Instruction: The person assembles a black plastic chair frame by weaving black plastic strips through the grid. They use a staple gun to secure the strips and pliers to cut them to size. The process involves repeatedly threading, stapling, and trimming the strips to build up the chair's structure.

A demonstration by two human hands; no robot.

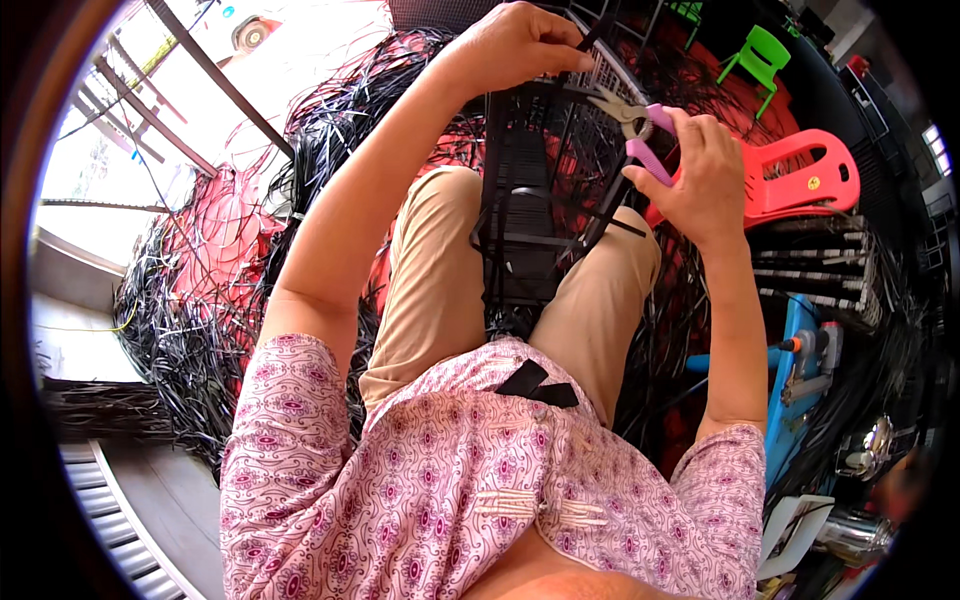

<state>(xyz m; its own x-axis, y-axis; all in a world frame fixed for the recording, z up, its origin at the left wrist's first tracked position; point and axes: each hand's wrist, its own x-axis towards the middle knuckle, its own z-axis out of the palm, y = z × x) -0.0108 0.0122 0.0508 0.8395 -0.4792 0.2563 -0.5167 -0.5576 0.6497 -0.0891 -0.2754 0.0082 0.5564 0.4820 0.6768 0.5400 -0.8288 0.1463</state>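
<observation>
Between my knees stands a black woven frame [520, 165] with thin bars and loose strip ends sticking out. Over its far end, my left hand [515, 42] is closed, thumb against fingers, pinching a black strip [597, 36]. To the right, my right hand [705, 172] is wrapped around the pink handles of a pair of snips [650, 160]. Their short metal blades are parted and point left at the frame's top edge, a little below my left fingertips. Whether the blades touch a strip, I cannot tell.
Heaps of black plastic strips [345, 110] cover the red floor [225, 255] on both sides. A red plastic chair [800, 180] stands at the right, a green chair [757, 62] farther back. A blue tool stand [795, 380] and a striped woven piece [815, 265] are by my right arm.
</observation>
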